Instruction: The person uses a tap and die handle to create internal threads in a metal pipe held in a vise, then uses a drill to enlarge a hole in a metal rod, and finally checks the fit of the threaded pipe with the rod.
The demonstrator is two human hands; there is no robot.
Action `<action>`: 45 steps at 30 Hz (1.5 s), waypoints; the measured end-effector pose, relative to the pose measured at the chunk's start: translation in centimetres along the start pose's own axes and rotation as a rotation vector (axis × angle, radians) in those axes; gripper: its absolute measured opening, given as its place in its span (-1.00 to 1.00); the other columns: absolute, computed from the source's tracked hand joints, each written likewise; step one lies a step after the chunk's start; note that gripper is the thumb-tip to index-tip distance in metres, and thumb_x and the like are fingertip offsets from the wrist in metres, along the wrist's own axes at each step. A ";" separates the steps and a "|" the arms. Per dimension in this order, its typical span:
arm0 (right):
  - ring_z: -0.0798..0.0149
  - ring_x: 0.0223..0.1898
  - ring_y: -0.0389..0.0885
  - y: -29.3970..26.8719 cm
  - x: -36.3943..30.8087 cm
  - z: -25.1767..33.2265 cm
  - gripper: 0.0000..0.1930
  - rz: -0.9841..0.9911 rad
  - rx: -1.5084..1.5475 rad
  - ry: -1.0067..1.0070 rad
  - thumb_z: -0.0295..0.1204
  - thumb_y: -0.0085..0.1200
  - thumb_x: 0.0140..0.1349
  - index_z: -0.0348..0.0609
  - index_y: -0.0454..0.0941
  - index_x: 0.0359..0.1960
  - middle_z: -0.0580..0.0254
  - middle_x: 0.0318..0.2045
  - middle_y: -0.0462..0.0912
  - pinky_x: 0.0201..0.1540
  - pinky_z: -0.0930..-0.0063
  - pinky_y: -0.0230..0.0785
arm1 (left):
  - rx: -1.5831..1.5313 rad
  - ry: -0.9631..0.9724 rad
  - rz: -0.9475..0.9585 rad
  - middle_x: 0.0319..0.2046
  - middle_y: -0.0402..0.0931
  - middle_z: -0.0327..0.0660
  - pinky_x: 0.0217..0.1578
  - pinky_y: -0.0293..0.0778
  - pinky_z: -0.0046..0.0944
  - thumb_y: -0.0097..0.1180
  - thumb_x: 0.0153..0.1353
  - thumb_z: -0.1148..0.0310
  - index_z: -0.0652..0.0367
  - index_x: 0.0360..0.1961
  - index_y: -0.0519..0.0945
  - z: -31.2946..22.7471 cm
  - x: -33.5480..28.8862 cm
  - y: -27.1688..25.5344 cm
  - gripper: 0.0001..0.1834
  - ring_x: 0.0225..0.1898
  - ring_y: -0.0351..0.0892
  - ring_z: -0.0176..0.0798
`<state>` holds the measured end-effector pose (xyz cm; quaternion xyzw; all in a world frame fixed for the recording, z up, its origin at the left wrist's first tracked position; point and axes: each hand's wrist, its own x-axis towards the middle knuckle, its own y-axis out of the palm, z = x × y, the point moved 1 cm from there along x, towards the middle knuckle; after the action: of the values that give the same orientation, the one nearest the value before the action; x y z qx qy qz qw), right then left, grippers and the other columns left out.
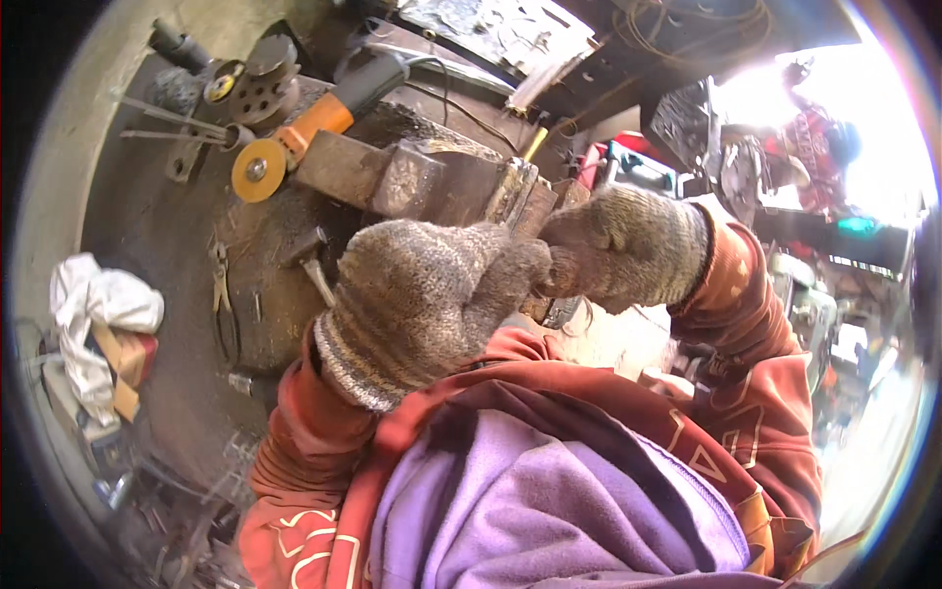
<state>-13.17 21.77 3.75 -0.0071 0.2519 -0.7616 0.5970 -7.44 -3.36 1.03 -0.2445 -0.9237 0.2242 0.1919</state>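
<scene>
My left hand (422, 299), in a striped grey-brown knit glove, is closed with its fingers curled. My right hand (628, 245), gloved alike, is closed too, and the fingertips of both hands meet in front of my chest. Whatever they pinch between them, if anything, is hidden by the gloves. Just beyond the hands lies the worn metal bench vise (412, 182), its jaws partly covered by the gloves. Against the vise's far left side rests an orange angle grinder (319, 123) with a yellow disc (259, 170).
Pliers (225, 299) lie on the dark bench (157, 245), left of my left hand. Metal rods (182, 123) and a drilled round metal part (267, 88) stand at the far left. A white cloth (93, 304) hangs by a cardboard piece. A red toolbox (628, 162) sits at the back right.
</scene>
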 end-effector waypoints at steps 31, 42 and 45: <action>-0.07 -0.24 0.76 2.2 5.9 6.2 -0.60 -0.676 -0.803 -0.114 0.00 0.33 0.22 -0.09 0.71 -0.18 0.06 -0.33 0.70 -0.20 0.11 0.61 | 0.092 -0.197 -0.401 -0.17 0.64 0.00 -0.11 0.58 -0.01 0.21 0.43 -0.03 0.35 0.18 0.60 -4.5 -3.6 5.3 -0.39 -0.19 0.68 0.04; 0.04 0.07 0.64 2.5 8.8 0.9 -0.64 -0.990 -0.892 -0.422 0.02 0.21 0.17 0.07 0.79 -0.22 0.19 -0.18 0.76 0.17 0.05 0.38 | 0.588 -0.144 -0.280 -0.16 0.68 0.03 -0.16 0.60 -0.02 0.36 0.31 0.26 0.36 0.03 0.63 -6.8 -4.5 9.9 -0.59 -0.19 0.71 0.12; 0.03 0.11 0.58 3.3 7.7 0.6 -0.59 -1.037 -0.898 -0.196 0.07 0.16 0.12 0.14 0.77 -0.15 0.19 -0.15 0.75 0.23 0.00 0.27 | 0.277 -0.290 -0.257 -0.20 0.72 0.05 -0.25 0.62 -0.05 0.41 0.23 0.34 0.33 -0.03 0.65 -6.7 -3.1 7.7 -0.63 -0.24 0.75 0.08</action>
<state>-12.17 14.00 0.75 -0.4418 0.4517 -0.7666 0.1149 1.01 3.14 1.91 -0.0614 -0.9255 0.3553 0.1159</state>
